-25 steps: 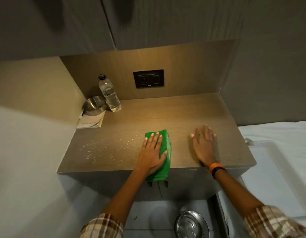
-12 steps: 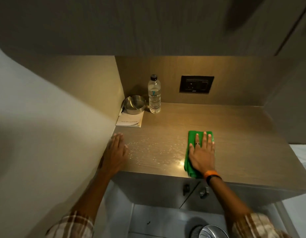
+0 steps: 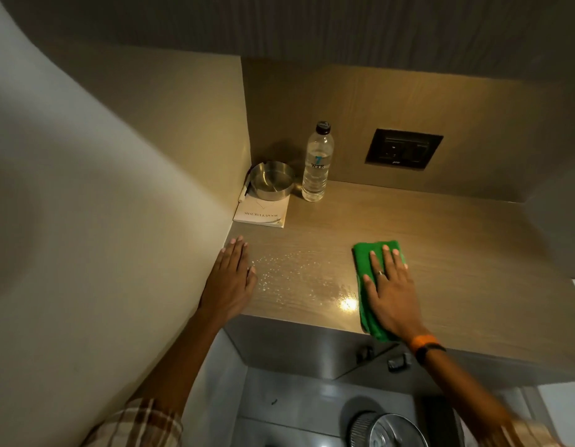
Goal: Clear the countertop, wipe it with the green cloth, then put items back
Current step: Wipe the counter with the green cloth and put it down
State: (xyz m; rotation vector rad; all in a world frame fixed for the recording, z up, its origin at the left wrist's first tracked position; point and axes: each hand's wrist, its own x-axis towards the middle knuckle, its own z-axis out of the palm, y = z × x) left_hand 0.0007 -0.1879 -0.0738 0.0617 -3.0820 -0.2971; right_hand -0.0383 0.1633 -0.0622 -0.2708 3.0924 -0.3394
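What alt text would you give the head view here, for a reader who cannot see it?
A person's right hand presses a folded green cloth flat on a wooden countertop, while the left hand rests palm-down near the wall, with water droplets between them. In the back corner stand a water bottle and a metal ashtray on a notepad.

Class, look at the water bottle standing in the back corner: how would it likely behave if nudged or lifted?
The water bottle is tall and narrow, so a push near its cap would probably tip it. It looks nearly full, so likely fairly heavy for its size. Once on its side, its round body could roll.
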